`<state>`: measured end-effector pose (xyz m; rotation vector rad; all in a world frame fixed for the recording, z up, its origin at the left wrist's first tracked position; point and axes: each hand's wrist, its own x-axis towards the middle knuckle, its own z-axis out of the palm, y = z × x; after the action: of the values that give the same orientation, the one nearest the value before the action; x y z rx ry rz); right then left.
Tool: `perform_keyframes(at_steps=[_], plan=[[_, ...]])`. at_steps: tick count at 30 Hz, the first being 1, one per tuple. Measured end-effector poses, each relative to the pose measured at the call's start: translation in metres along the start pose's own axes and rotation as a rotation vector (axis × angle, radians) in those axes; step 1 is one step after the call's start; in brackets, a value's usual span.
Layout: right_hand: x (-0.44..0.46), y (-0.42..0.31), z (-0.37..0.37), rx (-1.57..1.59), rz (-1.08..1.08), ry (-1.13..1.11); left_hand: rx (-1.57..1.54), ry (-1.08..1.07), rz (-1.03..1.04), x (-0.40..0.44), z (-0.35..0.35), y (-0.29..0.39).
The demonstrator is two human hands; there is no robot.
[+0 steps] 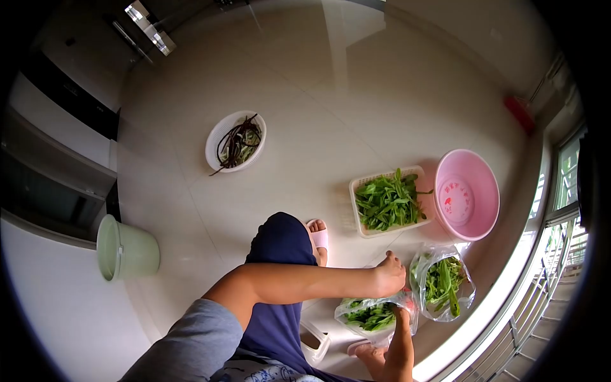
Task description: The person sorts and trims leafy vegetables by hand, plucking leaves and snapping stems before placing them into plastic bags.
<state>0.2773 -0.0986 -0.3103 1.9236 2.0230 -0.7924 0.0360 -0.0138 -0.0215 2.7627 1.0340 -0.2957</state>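
Clear, crinkly bag (pixel 344 311) of bright green leaves (pixel 374 316) on the floor (pixel 293 178), near right. Left hand (pixel 387 276) and right hand (pixel 401 314) are at its edge; honestly can't tell if the fingers are clamped.

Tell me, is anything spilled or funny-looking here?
I see no spill. The dark strands poke past the rim of the white bowl, and a leafy stem sticks over the edge of the basket. Both look untidy.

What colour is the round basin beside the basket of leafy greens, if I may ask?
The basin is pink, as the head view shows.
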Motion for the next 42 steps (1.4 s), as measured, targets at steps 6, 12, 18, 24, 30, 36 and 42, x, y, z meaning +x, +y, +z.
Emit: perform_keyframes(at_steps=[6, 12, 18, 24, 30, 36, 42], plan=[[0.002, 0.002, 0.001, -0.007, 0.029, -0.010, 0.032, 0.036, -0.006, 0.000, -0.002, 0.003], [-0.012, -0.002, -0.006, 0.027, 0.085, 0.012, 0.039, -0.032, 0.004, 0.001, -0.007, 0.003], [-0.056, -0.048, -0.053, 0.063, 0.221, 0.053, -0.036, -0.036, 0.087, 0.005, -0.018, 0.006], [-0.108, -0.070, -0.131, 0.197, -0.047, 0.188, -0.222, -0.173, 0.151, 0.016, -0.026, 0.005], [-0.179, -0.094, -0.267, 0.549, -0.043, 0.038, -0.494, -0.266, 0.457, 0.032, -0.030, 0.008], [-0.203, -0.108, -0.310, 0.655, -0.184, 0.064, -1.210, -0.393, 0.458, 0.021, -0.042, 0.034], [-0.197, -0.105, -0.310, 0.926, -0.232, -0.043, -1.322, -0.481, 0.326, 0.023, -0.028, 0.042]])
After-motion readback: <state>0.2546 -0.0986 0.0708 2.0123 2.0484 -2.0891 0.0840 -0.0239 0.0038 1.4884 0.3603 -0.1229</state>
